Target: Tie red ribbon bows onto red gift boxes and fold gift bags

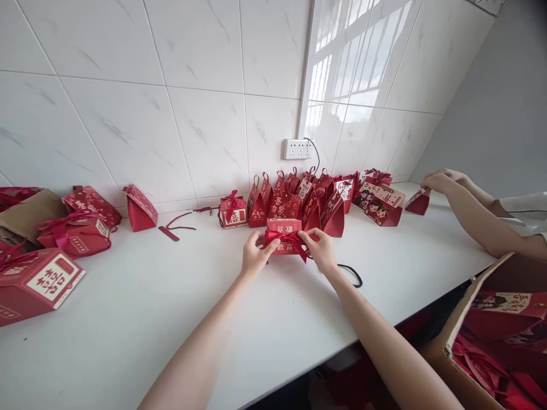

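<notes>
A small red gift box [284,226] with pale lettering stands on the white counter [205,307] in the middle of the head view. Around its front runs a red ribbon [282,236] tied in a bow. My left hand [257,253] pinches the bow's left side between thumb and fingers. On the other side, my right hand [318,249] pinches the bow's right loop. A ribbon tail hangs below, near my right fingers. Right behind the box stand several red gift bags [335,213] with loop handles.
More red boxes [51,279] lie at the left. A red tag [168,233] and a black cord [354,274] lie on the counter. A cardboard box [455,319] of packages is at the lower right. Another person's hands [442,179] hold a red box [417,201].
</notes>
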`<state>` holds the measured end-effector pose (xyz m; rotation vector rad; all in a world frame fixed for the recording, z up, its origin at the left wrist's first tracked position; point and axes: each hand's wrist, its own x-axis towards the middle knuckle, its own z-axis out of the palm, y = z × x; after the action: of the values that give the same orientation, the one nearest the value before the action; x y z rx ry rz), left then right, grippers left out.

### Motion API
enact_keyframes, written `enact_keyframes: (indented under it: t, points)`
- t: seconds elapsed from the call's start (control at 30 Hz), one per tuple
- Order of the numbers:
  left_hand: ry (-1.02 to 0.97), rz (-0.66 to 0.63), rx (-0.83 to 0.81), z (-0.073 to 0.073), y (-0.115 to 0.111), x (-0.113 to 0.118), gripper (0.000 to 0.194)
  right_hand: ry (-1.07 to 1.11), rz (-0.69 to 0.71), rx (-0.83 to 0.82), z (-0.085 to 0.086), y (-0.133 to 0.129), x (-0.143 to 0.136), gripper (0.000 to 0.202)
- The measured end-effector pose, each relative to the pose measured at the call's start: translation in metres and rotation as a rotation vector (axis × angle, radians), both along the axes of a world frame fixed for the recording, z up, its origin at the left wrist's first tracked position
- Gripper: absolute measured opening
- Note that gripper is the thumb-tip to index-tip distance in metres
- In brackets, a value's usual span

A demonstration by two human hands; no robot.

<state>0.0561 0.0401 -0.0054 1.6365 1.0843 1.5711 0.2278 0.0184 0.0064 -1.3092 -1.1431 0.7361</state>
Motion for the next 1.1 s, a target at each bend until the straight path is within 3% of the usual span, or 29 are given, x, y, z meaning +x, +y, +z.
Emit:
enact_keyframes:
  t: [0.17, 0.37, 0.6, 0.8, 0.97, 1.1]
  points:
    - [-0.005, 0.047, 0.035, 0.002, 0.000, 0.003, 0.024, 0.005, 0.036, 0.049, 0.001, -0.001, 0.002, 0.042]
    - [-0.018, 0.061, -0.011, 0.002, 0.001, 0.002, 0.024, -0.294, 0.183, 0.057, -0.005, 0.005, 0.001, 0.026]
    - [-0.045, 0.058, -0.046, 0.003, 0.004, 0.000, 0.028, -0.222, 0.179, 0.044, -0.012, 0.010, 0.003, 0.020]
    - [-0.061, 0.060, -0.061, 0.002, 0.009, -0.003, 0.030, -0.241, 0.166, 0.013, -0.005, 0.006, 0.005, 0.016]
    - [-0.127, 0.137, -0.046, 0.005, 0.016, -0.015, 0.028, -0.138, -0.049, 0.114, 0.001, 0.005, 0.011, 0.016]
    - [-0.255, 0.292, -0.020, 0.011, 0.024, -0.033, 0.029, 0.197, -0.164, 0.199, 0.002, 0.007, 0.019, 0.015]
